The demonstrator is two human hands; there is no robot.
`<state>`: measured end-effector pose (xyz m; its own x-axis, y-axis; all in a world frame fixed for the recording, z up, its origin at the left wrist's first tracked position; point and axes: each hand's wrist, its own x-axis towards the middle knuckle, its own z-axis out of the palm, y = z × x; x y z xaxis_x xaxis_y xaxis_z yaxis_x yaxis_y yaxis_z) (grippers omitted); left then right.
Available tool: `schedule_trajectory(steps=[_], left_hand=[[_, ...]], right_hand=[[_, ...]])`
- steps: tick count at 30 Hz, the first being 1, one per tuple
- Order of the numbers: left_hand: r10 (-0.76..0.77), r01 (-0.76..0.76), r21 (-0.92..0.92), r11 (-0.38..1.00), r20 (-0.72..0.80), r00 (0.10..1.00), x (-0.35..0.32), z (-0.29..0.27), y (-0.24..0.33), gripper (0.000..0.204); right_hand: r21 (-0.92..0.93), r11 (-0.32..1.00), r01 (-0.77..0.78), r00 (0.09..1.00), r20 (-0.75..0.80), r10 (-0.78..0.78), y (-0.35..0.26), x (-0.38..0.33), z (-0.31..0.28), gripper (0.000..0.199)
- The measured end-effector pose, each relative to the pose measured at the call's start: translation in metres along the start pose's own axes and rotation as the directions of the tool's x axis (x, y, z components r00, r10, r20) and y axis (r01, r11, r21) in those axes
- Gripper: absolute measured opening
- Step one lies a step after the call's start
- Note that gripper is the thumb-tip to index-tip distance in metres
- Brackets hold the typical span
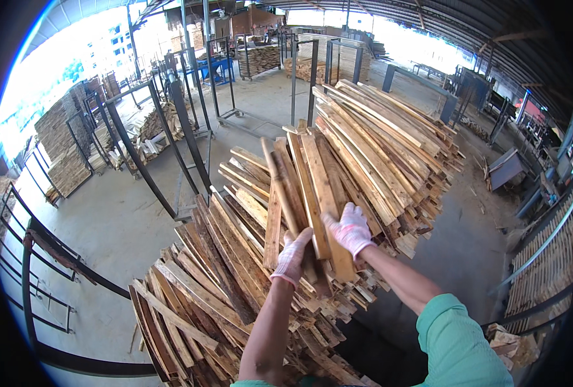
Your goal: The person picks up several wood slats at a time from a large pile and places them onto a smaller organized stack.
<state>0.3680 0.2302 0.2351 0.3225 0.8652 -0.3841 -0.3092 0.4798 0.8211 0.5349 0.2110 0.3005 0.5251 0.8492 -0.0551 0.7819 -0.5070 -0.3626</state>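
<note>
Far left of frame: black tubular steel rack frames [138, 155] standing on the grey concrete floor [106, 226]; weathered stacks of cut timber [61, 142] behind them, upper left.

Lower centre: low heap of rough brown offcut wooden slats [196, 303], fanned out, ends toward the lower edge.

Centre: left hand [293, 255], white knit glove with pink cuff, fingers clenched around the near end of a narrow pale wooden slat [280, 193].

Just right of it: right hand [349, 230], same glove, fingers wrapped over the near part of a bundle of long flat pale wooden boards [319, 187]. The boards lie at frame centre, on top of the heap. Long axis runs from the hands up and slightly left; far ends point toward the upper centre.

Handling note, as a judgement: grip near one end leaves the far ends heavy; keep both hands level, boards parallel, and slide along the axis rather than twist.

Upper right: taller stack of long curved pale planks [383, 135], slanting toward the right.

Lower right: green sleeve [457, 342].
</note>
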Motion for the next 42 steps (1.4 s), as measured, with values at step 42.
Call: schedule_trajectory(steps=[42], left_hand=[[0.202, -0.078, 0.244, 0.967, -0.538, 0.818, -0.518, -0.120, -0.112, 0.109]], right_hand=[[0.755, 0.578, -0.309, 0.285, 0.653, -0.701, 0.003, -0.350, 0.145, 0.059]])
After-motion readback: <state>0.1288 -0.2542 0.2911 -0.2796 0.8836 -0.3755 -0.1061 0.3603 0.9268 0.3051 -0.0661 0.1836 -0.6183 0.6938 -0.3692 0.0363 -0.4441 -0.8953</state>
